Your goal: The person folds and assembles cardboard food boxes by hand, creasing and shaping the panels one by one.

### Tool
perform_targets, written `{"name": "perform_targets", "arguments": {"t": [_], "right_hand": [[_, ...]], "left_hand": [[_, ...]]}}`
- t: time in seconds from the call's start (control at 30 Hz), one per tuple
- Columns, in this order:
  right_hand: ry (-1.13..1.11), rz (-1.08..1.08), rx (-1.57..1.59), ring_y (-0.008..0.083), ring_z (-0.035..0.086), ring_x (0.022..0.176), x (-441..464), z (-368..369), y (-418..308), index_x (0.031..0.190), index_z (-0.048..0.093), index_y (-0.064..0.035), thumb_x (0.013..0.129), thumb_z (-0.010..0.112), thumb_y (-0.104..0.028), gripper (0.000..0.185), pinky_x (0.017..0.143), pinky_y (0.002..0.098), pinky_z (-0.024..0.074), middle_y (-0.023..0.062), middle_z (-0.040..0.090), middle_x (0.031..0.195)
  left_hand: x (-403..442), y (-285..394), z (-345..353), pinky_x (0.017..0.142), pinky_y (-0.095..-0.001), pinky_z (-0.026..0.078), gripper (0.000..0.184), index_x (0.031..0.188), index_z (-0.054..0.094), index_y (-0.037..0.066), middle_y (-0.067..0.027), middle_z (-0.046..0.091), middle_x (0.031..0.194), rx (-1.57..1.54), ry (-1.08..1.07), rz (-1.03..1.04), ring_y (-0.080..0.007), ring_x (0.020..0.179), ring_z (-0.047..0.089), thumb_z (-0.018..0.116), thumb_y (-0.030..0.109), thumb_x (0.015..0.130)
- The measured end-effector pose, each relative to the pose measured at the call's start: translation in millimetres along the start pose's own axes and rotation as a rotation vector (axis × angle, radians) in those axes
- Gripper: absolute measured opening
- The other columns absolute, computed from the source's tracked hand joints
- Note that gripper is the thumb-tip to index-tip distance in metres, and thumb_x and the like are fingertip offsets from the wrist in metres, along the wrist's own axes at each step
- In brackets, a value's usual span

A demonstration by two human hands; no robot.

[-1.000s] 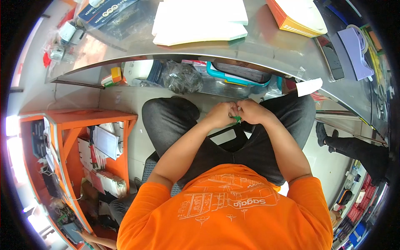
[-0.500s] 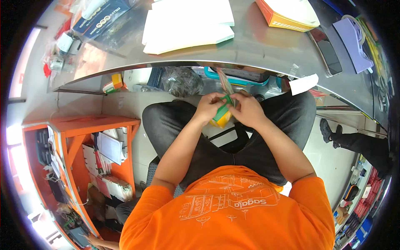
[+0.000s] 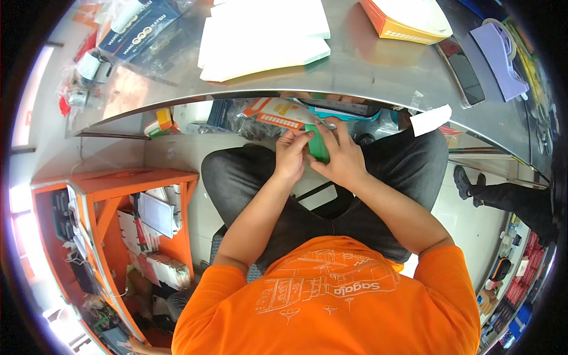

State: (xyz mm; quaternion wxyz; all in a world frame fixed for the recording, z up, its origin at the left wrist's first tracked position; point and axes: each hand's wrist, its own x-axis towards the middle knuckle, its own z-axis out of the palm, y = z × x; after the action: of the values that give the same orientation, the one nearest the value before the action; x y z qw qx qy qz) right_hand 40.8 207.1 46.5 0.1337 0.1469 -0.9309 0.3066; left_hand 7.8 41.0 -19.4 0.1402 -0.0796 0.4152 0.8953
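Note:
Above my lap, at the table's front edge, I hold a printed cardboard food box piece (image 3: 278,112) with an orange-and-white face and a green panel. My left hand (image 3: 290,155) pinches the green panel's left edge between thumb and fingers. On the other side, my right hand (image 3: 341,157) grips the same panel, its fingers over the top and thumb below. Part of the piece is hidden behind my fingers. On the steel table (image 3: 367,68) lies a stack of white cardboard blanks (image 3: 263,41). Right of it stands a shaped orange-and-yellow cardboard tray (image 3: 408,29).
A phone (image 3: 462,74), a purple tape dispenser (image 3: 500,62) and a white paper slip (image 3: 431,120) lie to the right. Under the table is a turquoise-rimmed bin (image 3: 343,115). An orange shelf (image 3: 136,177) stands left. Another person's leg (image 3: 509,204) shows right, another hand (image 3: 139,346) lower left.
The cardboard piece has been turned, so its orange-and-white face now points up and left instead of edge-on. My right hand has shifted slightly down, and the yellow part below is no longer visible.

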Motion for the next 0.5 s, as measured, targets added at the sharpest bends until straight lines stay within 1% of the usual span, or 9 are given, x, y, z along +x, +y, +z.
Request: {"name": "perform_targets", "arguments": {"t": [0.07, 0.17, 0.27, 0.37, 0.47, 0.5], "right_hand": [[0.048, -0.006, -0.009, 0.0316, 0.072, 0.104, 1, -1, -2, 0.137, 0.063, -0.0082, 0.076, 0.089, -0.030, 0.070, 0.075, 0.0396, 0.0634, 0.0113, 0.060, 0.129], [0.142, -0.157, -0.083, 0.0277, 0.072, 0.100, 0, 5, 7, 0.127, 0.070, -0.0072, 0.075, 0.087, -0.023, 0.056, 0.072, 0.0372, 0.0624, 0.0091, 0.062, 0.121], [0.151, -0.176, -0.039, 0.0311, 0.070, 0.102, 1, 7, 11, 0.122, 0.071, -0.0048, 0.077, 0.082, -0.023, 0.050, 0.071, 0.0395, 0.0644, 0.0084, 0.061, 0.117], [0.138, -0.193, -0.039, 0.0295, 0.072, 0.097, 2, 6, 11, 0.120, 0.072, -0.0041, 0.078, 0.080, -0.020, 0.045, 0.070, 0.0392, 0.0644, 0.0085, 0.061, 0.114], [0.069, -0.194, -0.032, 0.0291, 0.074, 0.087, 2, 5, 13, 0.118, 0.073, -0.0033, 0.080, 0.078, -0.018, 0.041, 0.070, 0.0388, 0.0644, 0.0080, 0.062, 0.113], [0.057, -0.198, -0.046, 0.0287, 0.074, 0.085, 2, 4, 14, 0.118, 0.073, -0.0032, 0.080, 0.079, -0.017, 0.041, 0.069, 0.0389, 0.0640, 0.0078, 0.064, 0.113]], "left_hand": [[0, 3, 4, 0.086, -0.0305, 0.056, 0.005, 0.104, 0.072, 0.004, -0.0065, 0.077, 0.107, -0.037, 0.010, 0.051, -0.0128, 0.097, 0.072, 0.069, 0.002, 0.101], [-4, 11, 15, 0.089, -0.0322, 0.056, 0.010, 0.110, 0.073, 0.004, -0.0087, 0.078, 0.111, -0.078, -0.026, 0.066, -0.0158, 0.099, 0.073, 0.069, 0.002, 0.101], [-6, 23, 24, 0.092, -0.0343, 0.056, 0.016, 0.117, 0.074, 0.003, -0.0103, 0.078, 0.113, -0.117, 0.038, -0.039, -0.0187, 0.102, 0.074, 0.069, 0.004, 0.102], [3, 17, 4, 0.095, -0.0363, 0.057, 0.021, 0.122, 0.073, 0.001, -0.0121, 0.078, 0.114, -0.113, -0.015, -0.060, -0.0208, 0.102, 0.074, 0.070, 0.006, 0.102], [3, 21, -2, 0.095, -0.0367, 0.058, 0.020, 0.120, 0.073, -0.001, -0.0134, 0.078, 0.113, -0.113, -0.044, -0.048, -0.0220, 0.098, 0.075, 0.072, 0.008, 0.102], [4, 19, -5, 0.094, -0.0362, 0.058, 0.019, 0.118, 0.073, -0.001, -0.0138, 0.078, 0.112, -0.111, -0.029, -0.043, -0.0219, 0.098, 0.076, 0.071, 0.007, 0.101]]}}
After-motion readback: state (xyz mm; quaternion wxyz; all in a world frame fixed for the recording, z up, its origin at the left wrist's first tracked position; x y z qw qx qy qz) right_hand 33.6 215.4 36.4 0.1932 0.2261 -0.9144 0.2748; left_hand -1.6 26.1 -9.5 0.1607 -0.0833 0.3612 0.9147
